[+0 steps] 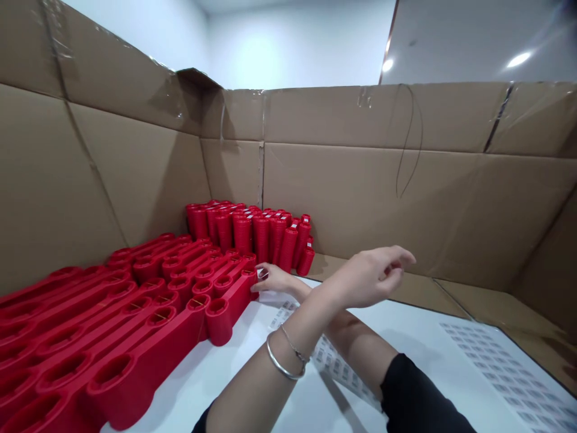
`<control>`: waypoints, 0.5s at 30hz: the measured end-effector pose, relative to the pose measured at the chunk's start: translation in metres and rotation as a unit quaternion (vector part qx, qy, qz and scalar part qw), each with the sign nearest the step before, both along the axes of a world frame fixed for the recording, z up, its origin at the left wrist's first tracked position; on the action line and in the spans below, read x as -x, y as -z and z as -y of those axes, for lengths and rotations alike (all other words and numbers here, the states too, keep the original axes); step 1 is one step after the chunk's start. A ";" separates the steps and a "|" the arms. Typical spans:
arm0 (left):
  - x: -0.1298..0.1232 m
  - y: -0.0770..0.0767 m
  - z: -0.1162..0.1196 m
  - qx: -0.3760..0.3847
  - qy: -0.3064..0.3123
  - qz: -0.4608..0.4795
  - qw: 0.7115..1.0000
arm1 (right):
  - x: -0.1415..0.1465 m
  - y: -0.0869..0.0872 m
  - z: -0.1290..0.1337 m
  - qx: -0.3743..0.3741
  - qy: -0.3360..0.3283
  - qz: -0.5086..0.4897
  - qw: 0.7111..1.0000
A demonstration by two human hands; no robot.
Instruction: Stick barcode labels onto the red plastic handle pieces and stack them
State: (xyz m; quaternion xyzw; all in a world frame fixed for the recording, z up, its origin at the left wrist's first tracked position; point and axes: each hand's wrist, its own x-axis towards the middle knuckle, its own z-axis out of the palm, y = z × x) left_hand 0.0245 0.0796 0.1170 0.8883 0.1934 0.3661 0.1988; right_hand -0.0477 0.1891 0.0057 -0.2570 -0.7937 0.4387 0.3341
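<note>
Cardboard walls [135,168] box in the white desk [419,343]. Red bars [148,355] lie diagonally, ends pointing at the right grip [274,279], which is nearer and pinches a small label [262,273] there; the left grip [372,276] hangs loosely open, empty.

Black sleeves [424,400], a silver bangle [279,361] and a thin chain bracelet [294,349].

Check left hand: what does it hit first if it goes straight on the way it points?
Probably the cardboard wall beyond the white table. The left hand points up and to the right, with nothing visible in between, though depth is hard to judge from this view.
</note>
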 end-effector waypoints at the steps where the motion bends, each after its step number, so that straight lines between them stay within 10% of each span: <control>1: 0.000 -0.001 0.003 -0.003 -0.002 -0.013 1.000 | 0.000 0.000 0.002 0.007 -0.007 0.008 1.000; 15: -0.014 -0.023 0.069 -0.131 0.093 -0.118 0.980 | -0.019 -0.033 0.056 -0.002 -0.059 -0.007 0.998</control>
